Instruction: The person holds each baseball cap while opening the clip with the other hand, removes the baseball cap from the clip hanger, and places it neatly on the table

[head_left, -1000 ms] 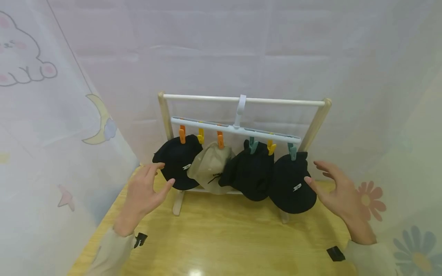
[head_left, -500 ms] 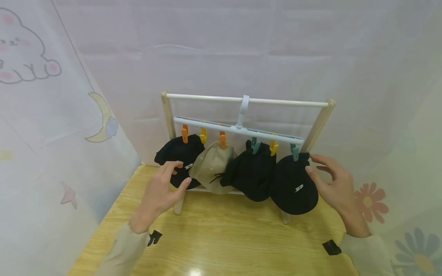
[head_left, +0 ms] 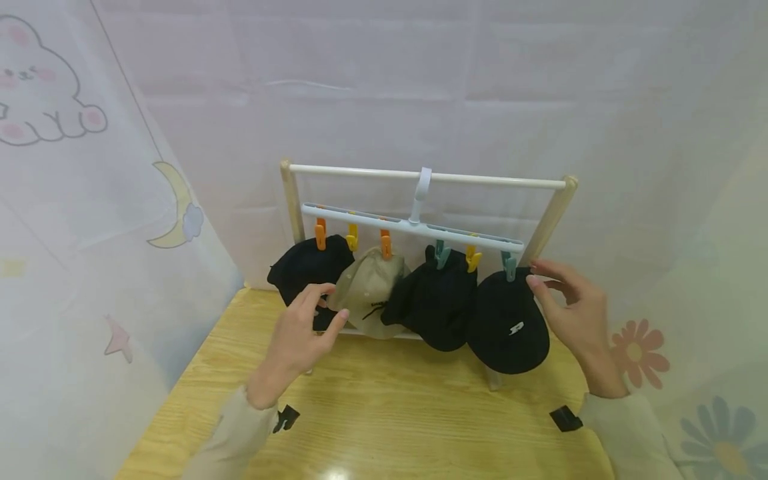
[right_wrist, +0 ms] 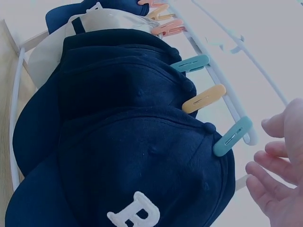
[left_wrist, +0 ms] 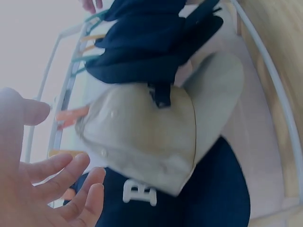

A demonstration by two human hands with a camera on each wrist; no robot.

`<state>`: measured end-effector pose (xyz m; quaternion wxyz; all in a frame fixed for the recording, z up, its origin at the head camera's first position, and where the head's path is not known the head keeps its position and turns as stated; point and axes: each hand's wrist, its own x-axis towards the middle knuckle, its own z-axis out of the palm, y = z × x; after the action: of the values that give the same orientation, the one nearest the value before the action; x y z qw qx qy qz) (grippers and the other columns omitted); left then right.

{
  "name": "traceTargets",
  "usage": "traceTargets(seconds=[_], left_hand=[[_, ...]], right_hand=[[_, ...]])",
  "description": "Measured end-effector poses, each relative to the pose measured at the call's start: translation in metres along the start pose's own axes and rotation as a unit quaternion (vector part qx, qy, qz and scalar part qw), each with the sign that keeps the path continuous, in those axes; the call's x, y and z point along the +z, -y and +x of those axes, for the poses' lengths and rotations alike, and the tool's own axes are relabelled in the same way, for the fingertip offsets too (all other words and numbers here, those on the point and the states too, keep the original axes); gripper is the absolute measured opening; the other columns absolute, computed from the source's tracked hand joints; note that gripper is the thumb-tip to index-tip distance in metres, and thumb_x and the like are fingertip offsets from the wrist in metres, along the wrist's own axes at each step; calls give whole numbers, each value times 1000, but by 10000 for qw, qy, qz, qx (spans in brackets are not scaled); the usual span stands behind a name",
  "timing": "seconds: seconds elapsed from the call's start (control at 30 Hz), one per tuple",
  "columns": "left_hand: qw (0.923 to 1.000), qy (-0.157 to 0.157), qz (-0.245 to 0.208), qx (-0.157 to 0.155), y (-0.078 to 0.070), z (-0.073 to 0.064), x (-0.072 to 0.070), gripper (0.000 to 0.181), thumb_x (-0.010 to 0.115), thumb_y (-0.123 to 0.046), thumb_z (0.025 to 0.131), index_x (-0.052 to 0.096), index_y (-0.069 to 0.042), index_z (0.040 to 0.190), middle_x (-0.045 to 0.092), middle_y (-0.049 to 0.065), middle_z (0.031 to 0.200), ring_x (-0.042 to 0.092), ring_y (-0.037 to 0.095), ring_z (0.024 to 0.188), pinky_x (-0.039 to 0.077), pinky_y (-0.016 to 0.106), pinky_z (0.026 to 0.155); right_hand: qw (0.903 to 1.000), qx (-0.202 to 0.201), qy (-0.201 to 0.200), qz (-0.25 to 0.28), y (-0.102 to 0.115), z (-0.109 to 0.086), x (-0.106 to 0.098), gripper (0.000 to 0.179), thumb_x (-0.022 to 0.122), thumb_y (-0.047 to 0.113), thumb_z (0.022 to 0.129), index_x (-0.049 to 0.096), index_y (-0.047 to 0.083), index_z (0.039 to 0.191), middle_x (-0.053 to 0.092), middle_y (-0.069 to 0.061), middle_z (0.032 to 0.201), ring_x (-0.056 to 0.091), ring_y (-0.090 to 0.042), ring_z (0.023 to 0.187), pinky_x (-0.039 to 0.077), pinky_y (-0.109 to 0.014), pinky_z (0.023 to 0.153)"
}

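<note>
Four-peg detail aside, dark and beige caps hang by clips from a pale blue clip hanger (head_left: 360,218). My left hand (head_left: 299,340) hovers in front of the left dark cap (head_left: 305,265) and beside the beige cap (head_left: 363,287), fingers loosely bent. In the left wrist view nothing lies between its thumb and fingers. My right hand (head_left: 573,310) is beside the rightmost dark cap (head_left: 504,330), near its teal clip (right_wrist: 233,136). The right wrist view shows a gap between those fingers and the cap. Another dark cap (head_left: 441,307) hangs between the beige and rightmost ones.
The hanger hooks over the white rail (head_left: 498,180) of a small rack with wooden posts (head_left: 292,203). Orange, yellow and teal clips line the hanger. The rack stands on a wooden table (head_left: 390,413), against a printed cloth backdrop (head_left: 372,73).
My left hand has moved right, from the left cap's outer edge to in front of it. My right hand has shifted slightly left and up, closer to the rightmost cap's clip.
</note>
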<state>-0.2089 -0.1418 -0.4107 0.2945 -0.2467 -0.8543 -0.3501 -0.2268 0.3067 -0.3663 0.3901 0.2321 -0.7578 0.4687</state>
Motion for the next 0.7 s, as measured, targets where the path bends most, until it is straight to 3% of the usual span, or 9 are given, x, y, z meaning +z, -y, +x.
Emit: traceTargets(seconds=[0.3,0.47,0.7], left_hand=[[9988,149,-473,21,-16,1,20,42,75,-26,101,64,-2,133,70,14,120,68,30,98,60,41,80],[9971,313,-694,-1,-24,3,28,43,74,-29,102,64,-3,134,71,13,120,68,31,99,59,39,81],[9947,470,-907,-59,-31,5,37,43,72,-31,104,63,-4,136,70,11,129,67,32,105,60,49,84]], right_hand=[[9946,852,272,-532,5,9,7,31,75,-1,97,76,1,128,77,9,119,69,7,98,52,-6,82],[9925,1116,411,-302,2,13,9,29,73,1,100,74,-3,129,74,19,115,69,4,88,54,-10,72],[9877,1377,721,-186,1,16,11,30,70,8,104,71,-5,132,71,24,110,67,1,80,56,-15,66]])
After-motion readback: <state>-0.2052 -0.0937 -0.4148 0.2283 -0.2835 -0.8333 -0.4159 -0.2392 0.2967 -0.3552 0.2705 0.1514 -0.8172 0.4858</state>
